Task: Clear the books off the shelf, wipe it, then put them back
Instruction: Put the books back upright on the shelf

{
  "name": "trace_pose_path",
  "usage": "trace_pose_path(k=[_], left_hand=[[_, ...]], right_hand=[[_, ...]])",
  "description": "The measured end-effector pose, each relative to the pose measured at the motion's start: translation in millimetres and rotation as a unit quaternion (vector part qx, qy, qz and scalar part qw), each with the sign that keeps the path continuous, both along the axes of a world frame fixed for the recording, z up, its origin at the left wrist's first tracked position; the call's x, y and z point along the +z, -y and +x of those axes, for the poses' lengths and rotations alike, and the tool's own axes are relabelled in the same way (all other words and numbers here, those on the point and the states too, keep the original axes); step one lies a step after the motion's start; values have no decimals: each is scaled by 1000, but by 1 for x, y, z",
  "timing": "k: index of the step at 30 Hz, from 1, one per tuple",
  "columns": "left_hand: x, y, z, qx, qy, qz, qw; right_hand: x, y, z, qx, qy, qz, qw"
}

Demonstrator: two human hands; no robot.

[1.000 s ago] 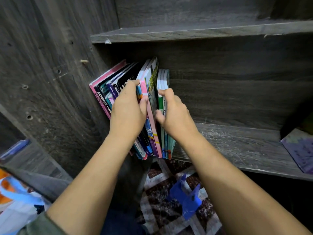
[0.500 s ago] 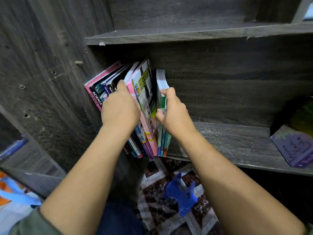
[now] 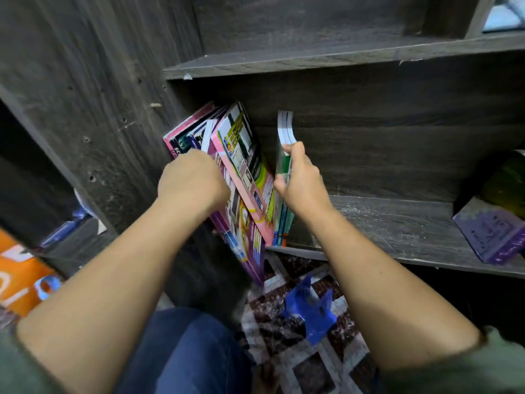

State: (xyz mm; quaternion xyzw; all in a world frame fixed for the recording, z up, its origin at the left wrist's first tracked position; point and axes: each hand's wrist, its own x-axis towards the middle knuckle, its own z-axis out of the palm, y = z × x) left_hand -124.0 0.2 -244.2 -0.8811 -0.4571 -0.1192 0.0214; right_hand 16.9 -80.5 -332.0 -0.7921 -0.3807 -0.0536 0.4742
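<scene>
On the far left is the dark wooden side wall [image 3: 93, 89] of the bookcase. Next to it, the left hand [image 3: 193, 183] is closed around a bunch of leaning books [image 3: 241, 177] with pink and purple covers. Their bottom ends stick out past the front edge of the shelf [image 3: 397, 226], so they look like they are coming off. A gap opens between them and the thin books [image 3: 284, 194] with green and blue spines, which stand straight up on the shelf. The right hand [image 3: 304, 183] pinches these thin books between thumb and fingers. Farther right the shelf is bare and dusty, and a purple book [image 3: 488, 234] lies flat near the end. I think the clearing has only begun. No wiping is done yet, and the books must go back after.
</scene>
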Motion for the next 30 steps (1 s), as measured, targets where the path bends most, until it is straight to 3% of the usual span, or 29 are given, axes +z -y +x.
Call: trace_pose_path(k=[7, 13, 21, 30], left_hand=[[28, 40, -32, -54, -138, 43, 988], [55, 41, -53, -98, -227, 9, 969], [70, 56, -50, -119, -258, -8, 959], [49, 70, -34, -118, -195, -1, 974]], right_hand=[[0, 6, -5, -49, 5, -3, 999], [1, 17, 0, -52, 1, -12, 999], [3, 21, 10, 54, -3, -20, 998], [1, 18, 9, 78, -21, -1, 997]])
